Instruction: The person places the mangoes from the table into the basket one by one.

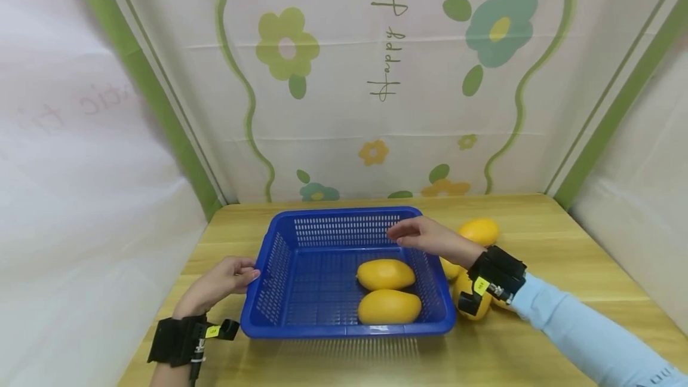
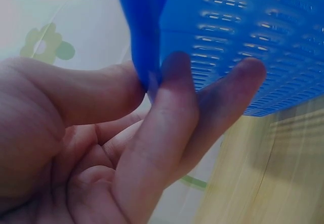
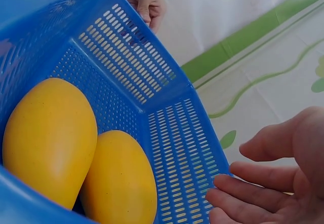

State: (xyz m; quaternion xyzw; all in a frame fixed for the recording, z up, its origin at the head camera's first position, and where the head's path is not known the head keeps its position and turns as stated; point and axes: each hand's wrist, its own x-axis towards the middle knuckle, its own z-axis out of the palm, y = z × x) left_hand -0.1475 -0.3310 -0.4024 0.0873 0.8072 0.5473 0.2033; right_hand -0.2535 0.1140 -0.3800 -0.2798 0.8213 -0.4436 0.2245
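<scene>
A blue plastic basket (image 1: 344, 331) with slotted walls stands on the wooden table, two yellow mangoes (image 1: 386, 274) (image 1: 389, 307) lying side by side in its right part. My left hand (image 1: 223, 282) pinches the basket's left rim; in the left wrist view the thumb (image 2: 101, 92) is outside and two fingers (image 2: 167, 117) lie under and against the wall. Over the back right corner of the basket hovers my right hand (image 1: 424, 236), its fingers (image 3: 253, 196) loosely extended and nothing in them. Both mangoes also show large in the right wrist view.
Several more mangoes (image 1: 480, 232) lie on the table right of the basket, partly hidden by my right forearm. Printed fabric walls (image 1: 344, 106) enclose the table (image 1: 543, 243) at the back and both sides. Each wrist wears a black strap with a camera (image 1: 497, 273).
</scene>
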